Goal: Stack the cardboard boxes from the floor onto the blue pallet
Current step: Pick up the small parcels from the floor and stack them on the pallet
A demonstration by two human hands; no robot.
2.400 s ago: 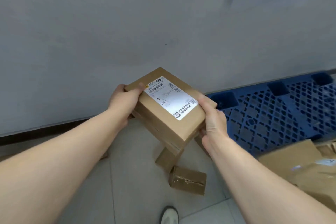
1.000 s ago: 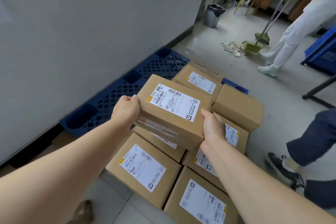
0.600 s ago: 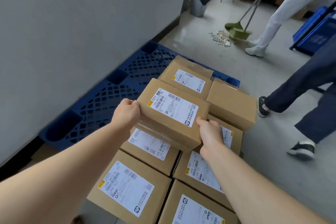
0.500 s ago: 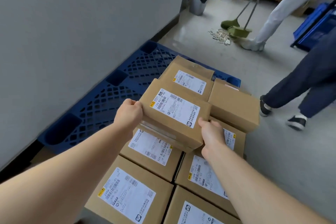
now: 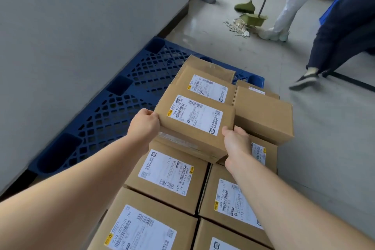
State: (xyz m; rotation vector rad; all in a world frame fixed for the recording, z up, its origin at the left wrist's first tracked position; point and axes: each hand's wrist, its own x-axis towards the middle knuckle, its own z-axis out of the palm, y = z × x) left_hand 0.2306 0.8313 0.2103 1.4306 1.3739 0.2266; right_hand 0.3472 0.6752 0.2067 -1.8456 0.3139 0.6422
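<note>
Fingers (image 5: 150,113) of the left hand (image 5: 143,127) curl round the left edge of a labelled box (image 5: 194,128) at centre frame. The right hand (image 5: 236,142) grips its right corner, thumb on top. The box is over other boxes (image 5: 168,176) on the blue pallet (image 5: 113,113), beside a grey wall (image 5: 71,26). At upper right, a person (image 5: 294,0) holds a broom (image 5: 244,6).

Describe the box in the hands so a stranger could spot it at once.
Start at the blue pallet by the grey wall and the boxes stacked on it. The box is over that stack's middle, its label reading B027. Alone among its neighbours, it is gripped at both ends by the left hand and right hand.
</note>
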